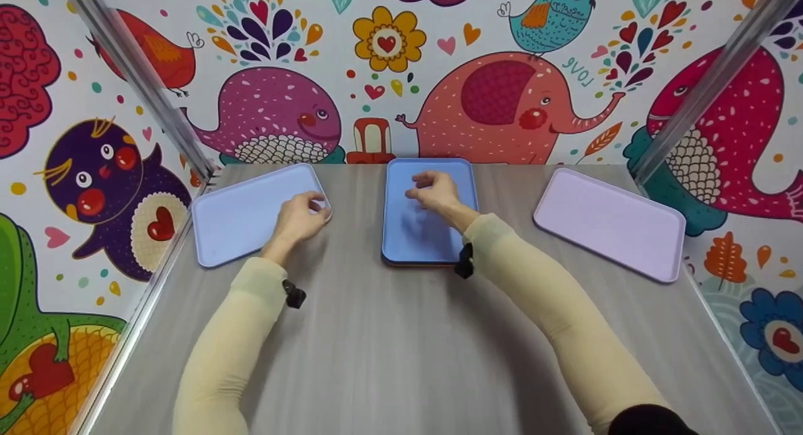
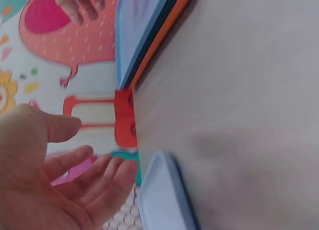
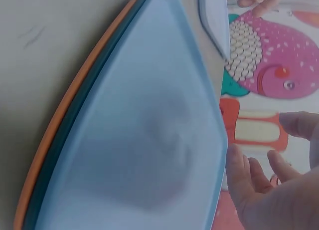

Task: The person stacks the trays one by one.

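The blue tray (image 1: pixel 408 237) tops a stack (image 3: pixel 79 100) in the frame's middle, its long side running up and down; the right hand (image 1: pixel 436 192), loose and holding nothing, is over it, nearer than the left hand (image 1: pixel 298 218), also loose; how high is hard to tell.

In the head view, the right end of the pale blue tray (image 1: pixel 244 212) is partly covered by the left hand (image 1: pixel 298 219); whether the two touch cannot be told. Part of the blue tray (image 1: pixel 401 234) is hidden by the right hand (image 1: pixel 435 193). Beneath it, all but the edges of the teal tray (image 3: pixel 32 217) and orange tray (image 3: pixel 20 217) is concealed. The left sleeve (image 1: pixel 219 353) is cut off by the bottom edge. In each wrist view, both hands are cropped, and a shadow is blurred on the tabletop or tray.
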{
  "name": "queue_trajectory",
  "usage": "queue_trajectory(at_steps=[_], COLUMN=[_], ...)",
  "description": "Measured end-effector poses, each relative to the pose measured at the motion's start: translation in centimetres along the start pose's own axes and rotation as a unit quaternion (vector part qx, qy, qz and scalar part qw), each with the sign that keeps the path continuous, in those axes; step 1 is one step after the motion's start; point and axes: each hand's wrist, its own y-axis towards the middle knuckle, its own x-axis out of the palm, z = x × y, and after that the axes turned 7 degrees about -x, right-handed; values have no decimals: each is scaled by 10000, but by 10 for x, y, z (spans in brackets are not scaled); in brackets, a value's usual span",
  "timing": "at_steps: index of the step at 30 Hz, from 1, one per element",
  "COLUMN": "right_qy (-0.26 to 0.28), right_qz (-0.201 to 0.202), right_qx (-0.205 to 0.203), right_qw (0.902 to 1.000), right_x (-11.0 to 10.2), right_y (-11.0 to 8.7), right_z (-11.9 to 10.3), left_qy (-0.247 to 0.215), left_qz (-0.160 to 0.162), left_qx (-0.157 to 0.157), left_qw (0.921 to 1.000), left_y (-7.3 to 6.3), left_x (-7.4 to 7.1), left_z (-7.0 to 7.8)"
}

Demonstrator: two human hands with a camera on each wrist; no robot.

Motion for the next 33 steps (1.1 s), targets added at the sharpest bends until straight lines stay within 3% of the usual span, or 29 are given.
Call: queue_trajectory(at_steps=[11,18,21,28,33], right_qy=[679,421,427,662,760], right_qz=[-449,-759,-763,-837,-1037], right_qx=[323,793,932,977,1111], right_qw=[9962,9931,9918,9895,9855], right_x=[55,92,109,146,167], right_y=[13,24,30,39,47], right_z=[-29,-37,-38,-36,-33], left_qy=[16,289,292,510,238], left_qz=[-90,87,167,364,107], left_qx=[-634,-1104,-1508,-2427,-2790], left_qw=[9979,9934,9880,9681,9599], left_y=[-9,-13,-14,-20,-20], left_x=[-61,-98,-112,-129,-131], left_z=[-55,-97,-114,-151,-169])
